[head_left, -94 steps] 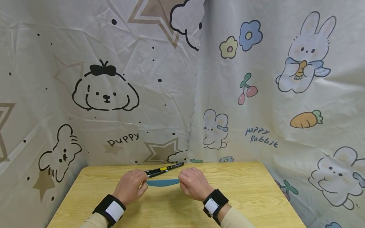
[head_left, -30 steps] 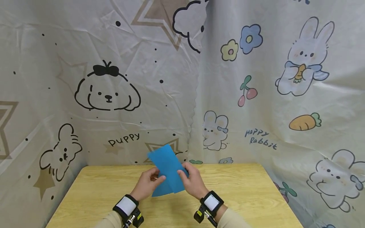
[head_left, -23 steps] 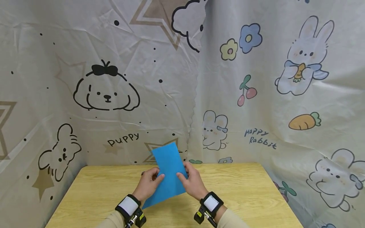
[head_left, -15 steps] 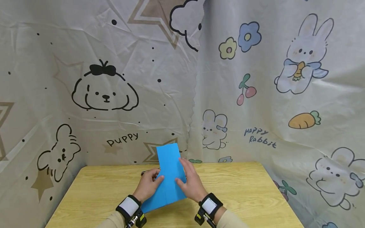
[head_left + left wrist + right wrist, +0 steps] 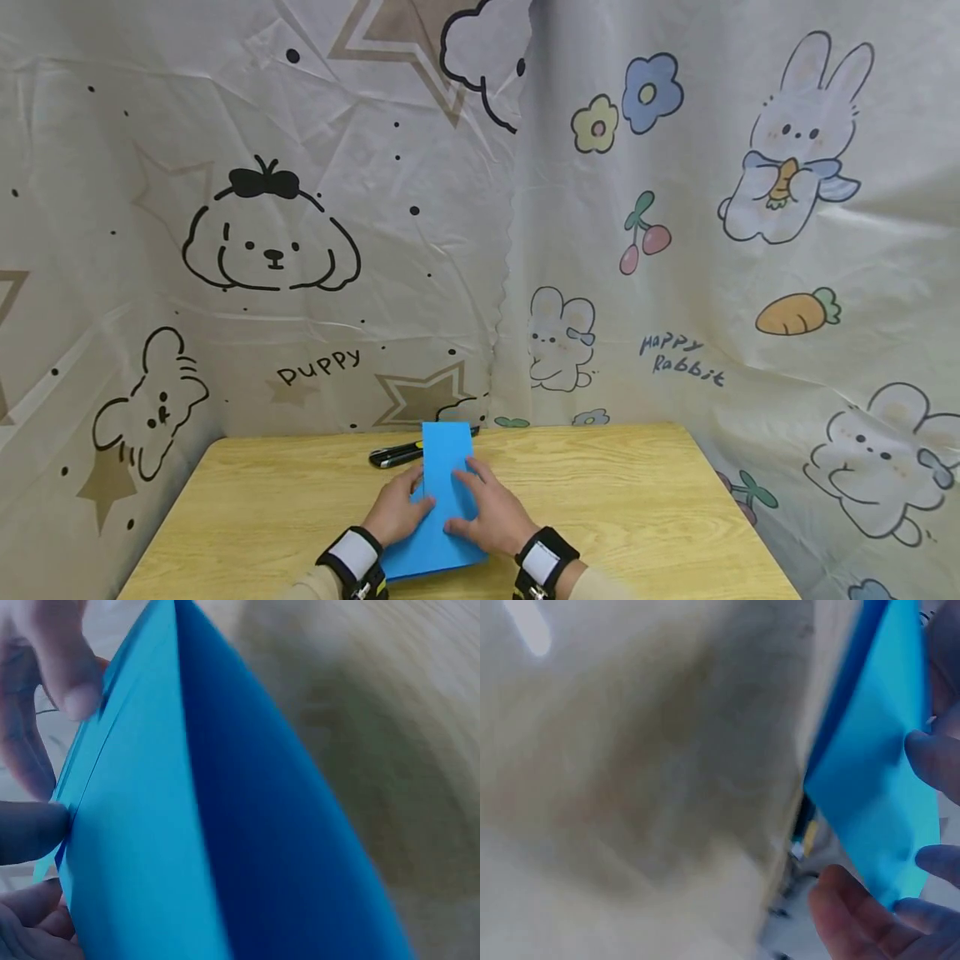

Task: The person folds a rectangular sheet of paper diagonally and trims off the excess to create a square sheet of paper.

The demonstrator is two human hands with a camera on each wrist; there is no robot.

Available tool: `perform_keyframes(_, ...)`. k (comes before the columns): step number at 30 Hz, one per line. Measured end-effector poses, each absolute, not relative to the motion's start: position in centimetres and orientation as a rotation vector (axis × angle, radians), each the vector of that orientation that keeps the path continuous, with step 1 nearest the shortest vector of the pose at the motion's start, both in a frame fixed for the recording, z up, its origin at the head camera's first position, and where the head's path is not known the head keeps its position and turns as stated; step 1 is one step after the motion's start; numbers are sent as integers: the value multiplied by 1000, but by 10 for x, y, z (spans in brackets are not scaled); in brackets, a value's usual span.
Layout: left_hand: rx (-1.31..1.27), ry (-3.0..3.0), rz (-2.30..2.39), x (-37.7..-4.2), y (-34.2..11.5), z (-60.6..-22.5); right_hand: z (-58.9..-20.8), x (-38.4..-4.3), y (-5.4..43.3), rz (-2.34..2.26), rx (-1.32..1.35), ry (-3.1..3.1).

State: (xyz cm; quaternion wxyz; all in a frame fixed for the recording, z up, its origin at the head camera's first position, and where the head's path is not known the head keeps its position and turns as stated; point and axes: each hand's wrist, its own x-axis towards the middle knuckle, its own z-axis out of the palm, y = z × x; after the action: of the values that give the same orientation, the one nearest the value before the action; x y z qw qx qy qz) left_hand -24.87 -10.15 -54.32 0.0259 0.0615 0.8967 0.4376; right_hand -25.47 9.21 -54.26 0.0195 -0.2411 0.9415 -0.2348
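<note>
Pinching folded blue paper (image 5: 448, 450) in left hand (image 5: 396, 510), with thumb on near face and fingers past left edge. Probably held like that to keep layers together. Pressing on same face with spread, mostly straight fingers of right hand (image 5: 497, 512), not curled round anything; probably laid flat to steady right side without creasing it.

Holding paper over middle of tabletop (image 5: 637, 500), roughly midway between left and right edges, long side running toward far edge. Likely centred for equal reach from both sides. Looks narrow at far end, wider toward near side, with extra layer sticking out lower left. In left wrist view, showing a line along the face close to left thumb, plus a dark panel beside the bright one across a sharp edge; so likely not pressed flat there. Cannot confirm contact between paper's lower edge and wood.

Seeing black slim tool (image 5: 395, 455) near far edge, closer to far-left corner than far-right, partly hidden behind paper. Touched by neither hand; likely parked back there to stay out of the way.

Wearing wrist straps (image 5: 356, 554) behind both hands, so off the paper. Facing printed cloth (image 5: 420, 292) past far edge, probably hung as a screen.
</note>
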Motion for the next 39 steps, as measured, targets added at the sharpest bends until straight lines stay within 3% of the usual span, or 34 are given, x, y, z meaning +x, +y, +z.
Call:
perform_keyframes(12,150,2803,1078,-246,-88,-591,-589,-256,91,-757,-649,2808)
perform_keyframes(39,488,2907,641,-239,-100,-607,-605,-262,88,-412,-701,2989)
